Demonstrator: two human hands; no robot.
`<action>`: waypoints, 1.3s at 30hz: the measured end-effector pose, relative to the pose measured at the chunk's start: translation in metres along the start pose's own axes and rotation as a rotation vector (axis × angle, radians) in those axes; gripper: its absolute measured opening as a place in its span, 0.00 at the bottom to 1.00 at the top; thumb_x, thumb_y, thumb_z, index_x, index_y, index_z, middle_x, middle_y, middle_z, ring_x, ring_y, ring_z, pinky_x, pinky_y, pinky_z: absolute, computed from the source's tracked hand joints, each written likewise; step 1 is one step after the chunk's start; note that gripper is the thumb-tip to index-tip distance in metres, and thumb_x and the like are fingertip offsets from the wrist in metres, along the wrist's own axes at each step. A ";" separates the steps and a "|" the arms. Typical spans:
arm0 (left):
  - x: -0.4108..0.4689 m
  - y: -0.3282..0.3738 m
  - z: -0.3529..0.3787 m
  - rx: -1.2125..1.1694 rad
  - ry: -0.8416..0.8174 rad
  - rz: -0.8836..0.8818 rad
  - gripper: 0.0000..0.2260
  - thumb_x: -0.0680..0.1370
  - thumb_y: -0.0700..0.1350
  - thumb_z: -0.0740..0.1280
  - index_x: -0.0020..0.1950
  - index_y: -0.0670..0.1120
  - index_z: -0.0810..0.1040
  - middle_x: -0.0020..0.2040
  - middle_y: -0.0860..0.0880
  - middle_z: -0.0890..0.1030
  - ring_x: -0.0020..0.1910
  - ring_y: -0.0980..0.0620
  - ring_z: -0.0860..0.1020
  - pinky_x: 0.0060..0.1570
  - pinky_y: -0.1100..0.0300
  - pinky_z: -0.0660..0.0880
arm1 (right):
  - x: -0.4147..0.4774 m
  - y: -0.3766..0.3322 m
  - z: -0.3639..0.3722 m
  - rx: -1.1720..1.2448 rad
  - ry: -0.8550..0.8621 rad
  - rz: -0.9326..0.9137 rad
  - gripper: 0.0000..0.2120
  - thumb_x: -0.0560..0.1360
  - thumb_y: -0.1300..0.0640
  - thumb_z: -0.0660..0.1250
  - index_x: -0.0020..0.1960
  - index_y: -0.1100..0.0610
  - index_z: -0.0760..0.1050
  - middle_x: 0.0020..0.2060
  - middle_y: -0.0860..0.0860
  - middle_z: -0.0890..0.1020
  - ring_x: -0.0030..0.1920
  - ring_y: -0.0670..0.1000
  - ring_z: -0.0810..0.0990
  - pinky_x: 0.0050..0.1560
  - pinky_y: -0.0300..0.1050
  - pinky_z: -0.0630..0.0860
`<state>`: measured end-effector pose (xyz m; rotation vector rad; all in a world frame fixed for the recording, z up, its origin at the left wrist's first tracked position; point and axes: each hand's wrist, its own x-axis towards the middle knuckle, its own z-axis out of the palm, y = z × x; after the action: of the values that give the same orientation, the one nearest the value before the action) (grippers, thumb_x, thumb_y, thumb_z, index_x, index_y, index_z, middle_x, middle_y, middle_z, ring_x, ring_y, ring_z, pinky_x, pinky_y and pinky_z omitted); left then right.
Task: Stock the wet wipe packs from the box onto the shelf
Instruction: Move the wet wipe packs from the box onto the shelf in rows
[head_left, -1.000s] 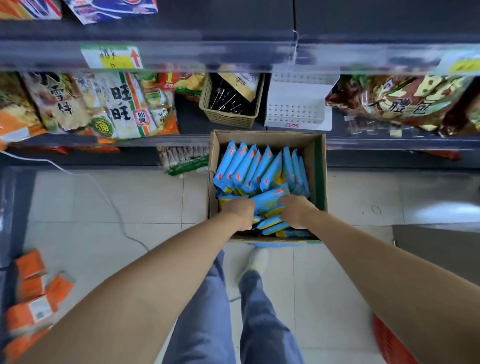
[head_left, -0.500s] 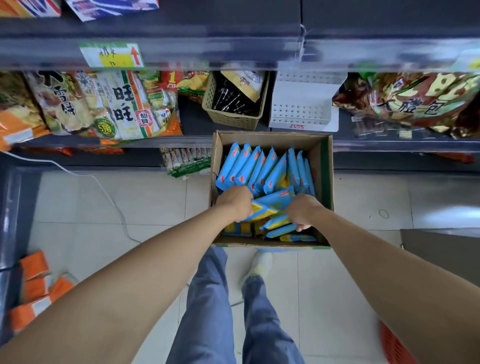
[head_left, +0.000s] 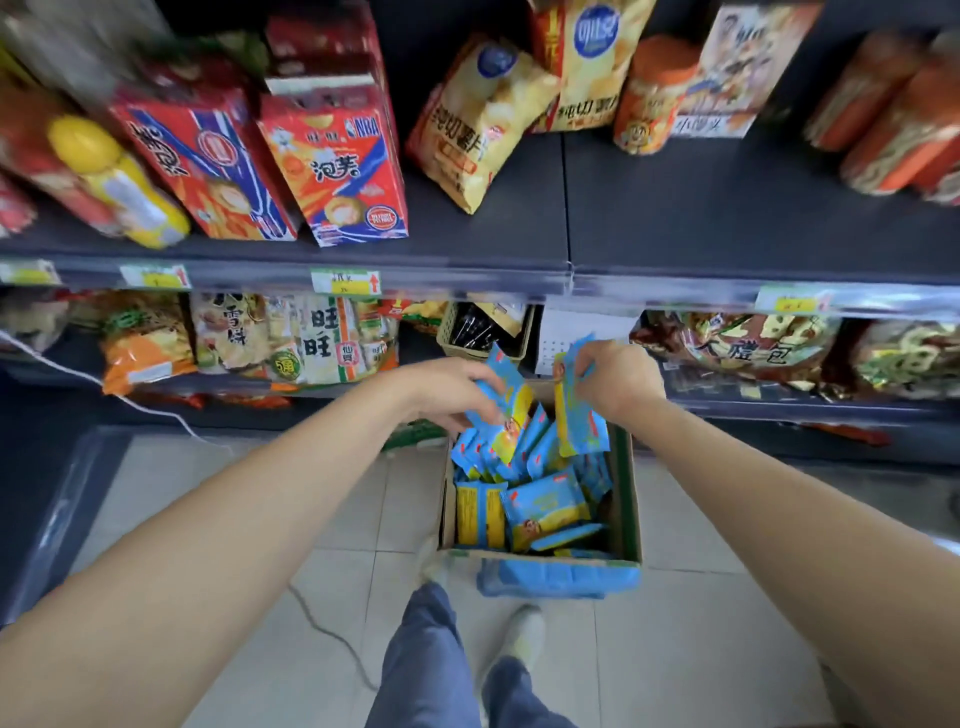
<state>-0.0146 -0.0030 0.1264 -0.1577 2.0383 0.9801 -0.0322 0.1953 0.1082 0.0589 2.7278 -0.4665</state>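
Note:
An open cardboard box stands on the tiled floor in front of the shelves, holding several blue and yellow wet wipe packs. My left hand grips a blue pack lifted above the box's far end. My right hand holds another blue pack upright beside it. Both hands hover in front of the lower shelf, near a white perforated bin and a beige basket.
The upper shelf carries red snack boxes and chip bags, with bare dark surface at its right middle. Snack bags fill the lower shelf. A white cable trails over the floor. My feet stand just behind the box.
Both hands have risen out of the box, each with a blue pack, toward the lower shelf. My head has tilted up, bringing the upper shelf into view.

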 end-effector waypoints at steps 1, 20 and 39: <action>-0.011 0.006 -0.006 0.002 0.070 0.042 0.12 0.73 0.44 0.72 0.55 0.50 0.77 0.59 0.49 0.72 0.55 0.50 0.75 0.53 0.57 0.77 | -0.005 -0.007 -0.013 0.043 0.018 -0.021 0.10 0.72 0.65 0.62 0.48 0.54 0.77 0.46 0.54 0.81 0.49 0.58 0.80 0.42 0.42 0.73; -0.243 0.068 -0.141 0.086 0.805 0.353 0.22 0.68 0.35 0.74 0.56 0.48 0.69 0.49 0.48 0.77 0.41 0.47 0.76 0.42 0.53 0.75 | -0.099 -0.172 -0.240 0.311 0.340 -0.692 0.14 0.69 0.70 0.60 0.46 0.56 0.80 0.32 0.49 0.69 0.30 0.49 0.65 0.26 0.36 0.63; -0.277 0.010 -0.434 -0.123 1.367 0.483 0.17 0.66 0.28 0.72 0.50 0.45 0.76 0.51 0.45 0.73 0.45 0.49 0.72 0.36 0.61 0.71 | 0.029 -0.425 -0.305 0.183 0.658 -0.777 0.18 0.68 0.70 0.60 0.55 0.56 0.75 0.52 0.54 0.80 0.53 0.56 0.78 0.54 0.49 0.77</action>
<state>-0.1211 -0.3597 0.4825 -0.5252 3.3491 1.5196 -0.2101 -0.1067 0.4979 -0.9937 3.2483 -1.0587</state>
